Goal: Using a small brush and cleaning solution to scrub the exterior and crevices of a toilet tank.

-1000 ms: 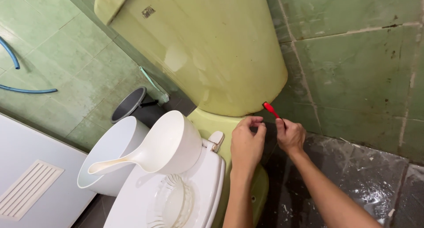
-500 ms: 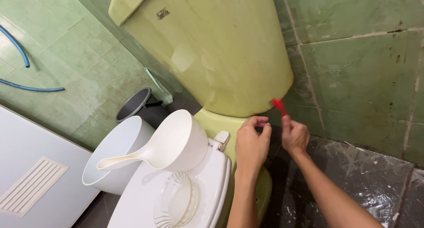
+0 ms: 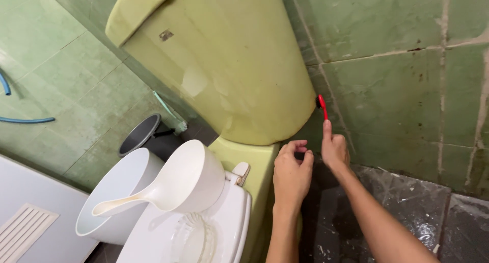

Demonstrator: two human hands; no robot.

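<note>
Right of centre, the right hand (image 3: 333,150) grips a small red brush (image 3: 322,105), its head pressed where the yellow-green toilet tank (image 3: 219,69) meets the green tiled wall (image 3: 397,84). The left hand (image 3: 291,172) is loosely curled beside it, holding nothing. At lower left, a white dipper (image 3: 178,184) lies on the white toilet lid (image 3: 224,232), its bowl showing nothing inside, beside a white bucket (image 3: 117,202) whose contents are hidden.

Pretty even, soft light in here, fairly bright, nothing harsh. There's a faint sheen on the tank (image 3: 219,64) front and the wet floor (image 3: 407,212) glints a bit. Dark shadow under the tank. Everything's sharp, slight wide-angle stretch at the edges.
</note>
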